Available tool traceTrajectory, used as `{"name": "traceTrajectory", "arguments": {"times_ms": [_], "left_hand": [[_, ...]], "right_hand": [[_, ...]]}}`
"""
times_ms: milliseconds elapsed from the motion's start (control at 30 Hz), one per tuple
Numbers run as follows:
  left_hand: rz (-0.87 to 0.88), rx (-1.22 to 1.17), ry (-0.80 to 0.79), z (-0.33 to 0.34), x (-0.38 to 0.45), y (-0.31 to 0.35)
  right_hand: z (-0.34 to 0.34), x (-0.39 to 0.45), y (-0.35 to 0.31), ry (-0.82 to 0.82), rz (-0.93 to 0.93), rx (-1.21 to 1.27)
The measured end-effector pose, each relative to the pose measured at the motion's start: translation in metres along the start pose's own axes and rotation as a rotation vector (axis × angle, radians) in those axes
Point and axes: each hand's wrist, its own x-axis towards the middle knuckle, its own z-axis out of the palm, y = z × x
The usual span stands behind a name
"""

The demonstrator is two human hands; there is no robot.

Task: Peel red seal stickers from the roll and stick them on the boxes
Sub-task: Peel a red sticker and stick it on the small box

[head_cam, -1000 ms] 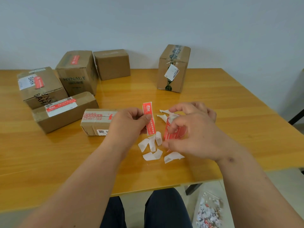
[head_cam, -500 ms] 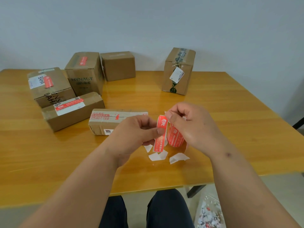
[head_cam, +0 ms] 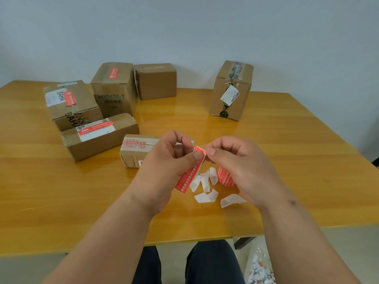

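Both hands' grip (head_cam: 200,153) holds sticker (head_cam: 189,174) apparently hanging down-left.

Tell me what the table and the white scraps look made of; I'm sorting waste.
Table: looks like varnished wood or wood-look laminate; grain lines, glossy reflections. White scraps: thin curled paper, probably sticker backing, lying beside the red roll.

Single head-worn wide-angle view, forward and down over the near table (head_cam: 287,152), close above both hands.
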Motion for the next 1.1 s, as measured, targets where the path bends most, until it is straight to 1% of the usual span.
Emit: {"name": "traceTrajectory", "arguments": {"times_ms": [133,500,633,900,1100], "left_hand": [[0.028,0.038,-0.031,-0.002,0.000,0.000],[0.012,0.046,-0.030,-0.012,0.000,0.007],[0.035,0.065,-0.018,-0.015,0.000,0.008],[0.080,0.219,0.026,-0.021,-0.003,0.015],[0.057,0.345,0.106,-0.021,-0.003,0.019]], "right_hand": [[0.002,0.002,0.000,0.011,0.022,-0.002],[0.010,0.008,-0.005,0.026,0.010,-0.074],[0.015,0.010,-0.007,0.056,-0.002,-0.109],[0.020,0.012,-0.010,0.065,-0.003,-0.073],[0.025,0.012,-0.014,0.068,-0.028,-0.137]]}}
